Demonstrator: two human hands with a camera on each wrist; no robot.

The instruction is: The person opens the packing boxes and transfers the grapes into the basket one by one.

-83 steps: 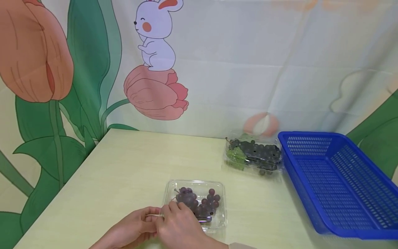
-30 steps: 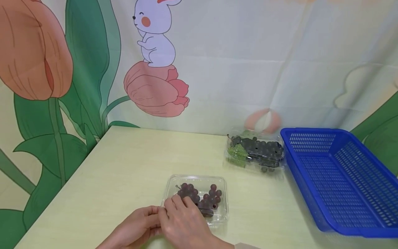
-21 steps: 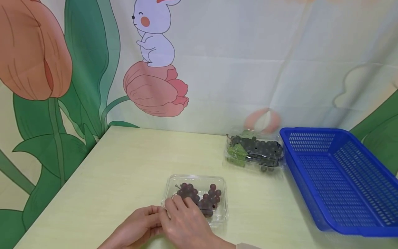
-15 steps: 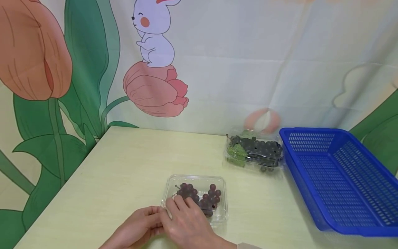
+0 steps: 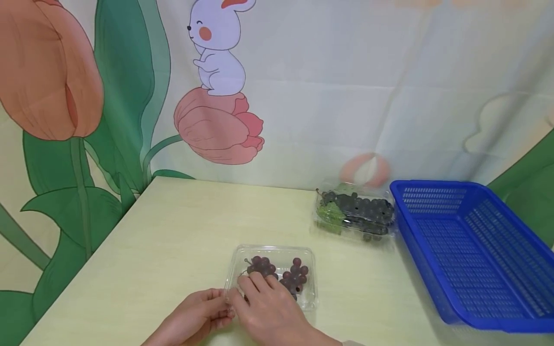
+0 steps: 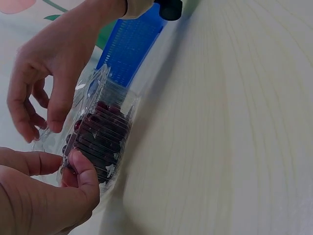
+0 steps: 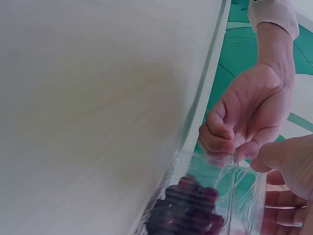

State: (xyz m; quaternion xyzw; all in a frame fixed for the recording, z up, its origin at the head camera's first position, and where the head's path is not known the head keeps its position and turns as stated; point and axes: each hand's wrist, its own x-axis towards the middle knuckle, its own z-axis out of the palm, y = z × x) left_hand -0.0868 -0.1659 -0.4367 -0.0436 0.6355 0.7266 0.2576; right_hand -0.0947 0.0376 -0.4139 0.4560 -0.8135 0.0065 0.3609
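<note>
A clear plastic clamshell box (image 5: pixel 273 248) with dark red grapes (image 5: pixel 262 265) inside lies near the table's front, its lid down over them. My left hand (image 5: pixel 196 312) pinches the box's front left corner between thumb and bent fingers, as the left wrist view also shows with that hand (image 6: pixel 54 196) low at the rim. Over the front of the lid lies my right hand (image 5: pixel 272 307), fingers loosely bent, hiding some grapes. In the right wrist view, the right thumb (image 7: pixel 274 156) is at the rim, close to the left fingertips (image 7: pixel 247 151).
A second clear clamshell box (image 5: pixel 359 214) of dark grapes with a green leaf (image 5: pixel 331 212) stands at the back. To its right is a blue plastic basket (image 5: pixel 459 226) with perforated walls. A printed cloth (image 5: pixel 311 96) hangs behind the table (image 5: pixel 173 230).
My right hand has slid a little to the right along the lid, and its thumb has drawn apart from the left fingertips. The left hand still pinches the corner. The box stays in place.
</note>
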